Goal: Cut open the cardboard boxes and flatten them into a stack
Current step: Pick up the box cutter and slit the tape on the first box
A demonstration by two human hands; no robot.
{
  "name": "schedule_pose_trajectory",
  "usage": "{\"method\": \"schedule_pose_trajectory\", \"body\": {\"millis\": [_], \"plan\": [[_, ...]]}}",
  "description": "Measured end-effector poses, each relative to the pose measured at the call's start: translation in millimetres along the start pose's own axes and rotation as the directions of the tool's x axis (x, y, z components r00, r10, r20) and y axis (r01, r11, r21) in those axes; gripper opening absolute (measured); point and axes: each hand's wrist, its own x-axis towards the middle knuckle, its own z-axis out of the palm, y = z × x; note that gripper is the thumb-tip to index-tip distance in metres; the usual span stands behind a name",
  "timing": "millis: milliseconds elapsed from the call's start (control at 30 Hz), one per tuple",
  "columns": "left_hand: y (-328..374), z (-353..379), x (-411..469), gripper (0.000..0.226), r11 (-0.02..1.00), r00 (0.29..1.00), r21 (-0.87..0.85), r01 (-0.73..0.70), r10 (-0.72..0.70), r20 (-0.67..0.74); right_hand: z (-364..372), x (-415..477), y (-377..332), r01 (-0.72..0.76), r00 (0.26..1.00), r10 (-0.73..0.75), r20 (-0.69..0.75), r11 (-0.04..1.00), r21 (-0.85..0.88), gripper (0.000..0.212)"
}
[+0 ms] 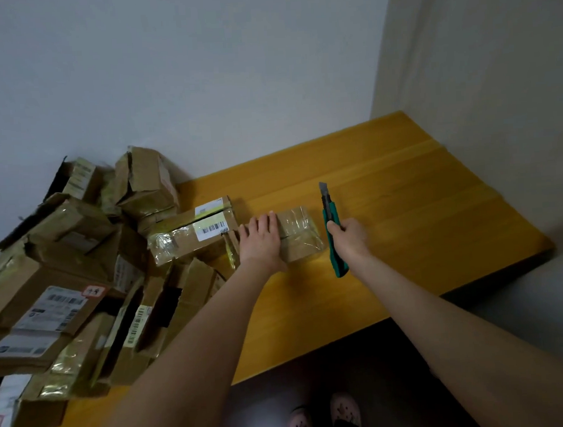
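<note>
While your left hand (pixel 262 238) presses flat on the small taped box (pixel 299 233) at frame centre, keep those fingers clear as your right hand (pixel 348 239), gripping the utility knife (pixel 331 230), slits its tape seam.

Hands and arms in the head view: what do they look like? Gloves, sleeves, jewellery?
Both are a person's bare arms. The left hand and right hand wear no gloves; no ring, watch or bracelet shows. The left forearm and right forearm are uncovered to the picture's edge, so no sleeve is in view.
</note>
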Motion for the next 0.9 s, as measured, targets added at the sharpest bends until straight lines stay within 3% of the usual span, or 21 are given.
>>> {"method": "schedule_pose_trajectory", "body": {"millis": [67,167,300,500,633,900], "plan": [[-2,-2,-1,0.127,1.000,1.000,-0.025,-0.007,0.006,-0.009,-10,-5,3,0.098,0.994,-0.106,-0.021,0.968,-0.230,0.022],[-1,-3,-4,0.126,0.999,1.000,-0.042,-0.021,0.021,-0.013,-25,-16,4,0.190,0.976,-0.216,0.014,0.823,-0.535,0.022],[0,-4,-7,0.127,0.999,1.000,-0.050,-0.019,0.018,-0.014,-35,-29,-1,0.280,0.945,-0.310,0.099,0.618,-0.734,0.029],[2,-3,-10,0.126,0.999,1.000,-0.050,-0.017,0.016,-0.023,-31,-39,-10,0.342,0.921,-0.339,0.192,0.463,-0.818,0.019],[2,-1,-10,0.124,0.999,0.999,-0.052,-0.014,0.013,-0.033,-23,-39,-20,0.315,0.921,-0.346,0.180,0.387,-0.866,0.015],[4,-1,-9,0.124,0.999,1.000,-0.047,-0.013,0.012,-0.014,-14,-42,-31,0.326,0.916,-0.315,0.248,0.223,-0.919,0.021]]}}
